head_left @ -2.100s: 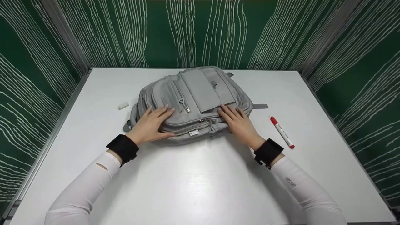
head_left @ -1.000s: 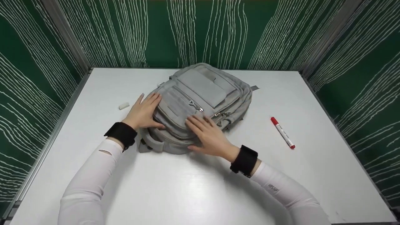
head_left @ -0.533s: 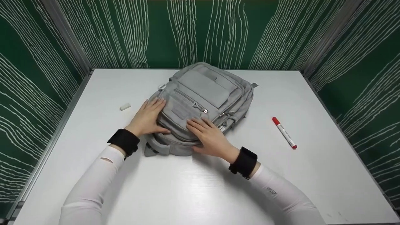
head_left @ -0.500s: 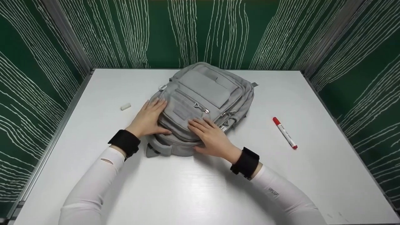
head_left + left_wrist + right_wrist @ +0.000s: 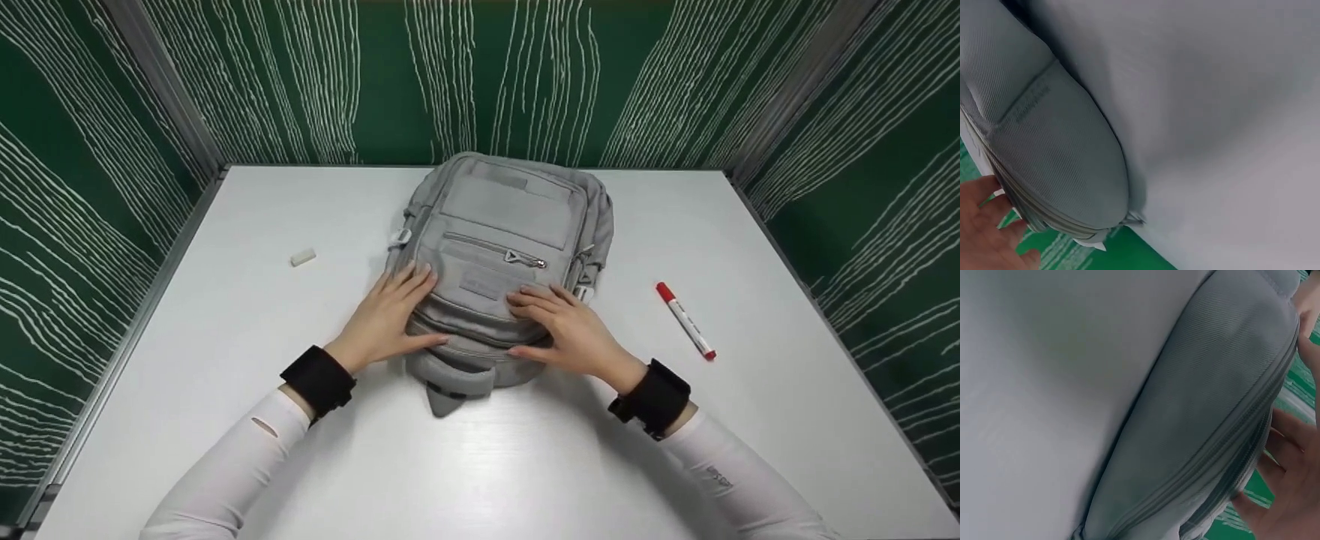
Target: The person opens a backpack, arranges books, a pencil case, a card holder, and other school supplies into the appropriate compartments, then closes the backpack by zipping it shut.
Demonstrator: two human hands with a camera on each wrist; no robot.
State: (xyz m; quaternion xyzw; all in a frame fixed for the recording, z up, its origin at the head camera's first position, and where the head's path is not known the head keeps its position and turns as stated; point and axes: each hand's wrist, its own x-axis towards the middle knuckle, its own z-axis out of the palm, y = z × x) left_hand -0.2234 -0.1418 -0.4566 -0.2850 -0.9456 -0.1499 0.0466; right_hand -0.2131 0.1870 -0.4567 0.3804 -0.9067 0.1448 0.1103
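A grey backpack (image 5: 502, 210) lies on the white table in the head view, front pockets up, its top carry handle (image 5: 454, 375) towards me. My left hand (image 5: 386, 319) rests with spread fingers on its near left corner, thumb along the near edge. Against the near right corner lies my right hand (image 5: 574, 330), fingers on the front pocket and thumb lower on the near edge. In the left wrist view the left hand's fingers (image 5: 994, 216) touch the bag near its zips. The right wrist view shows the right hand's fingers (image 5: 1283, 455) beside a zip line.
A red-capped marker (image 5: 685, 321) lies on the table (image 5: 480, 480) to the right of the bag. To the left is a small white block (image 5: 303, 257). Green panels (image 5: 390, 82) with white wavy lines stand around the table's back and sides.
The backpack has turned from lying sideways to having its handle end towards me. Both hands have moved with it and now lie at its two near corners. The marker and white block stay put.
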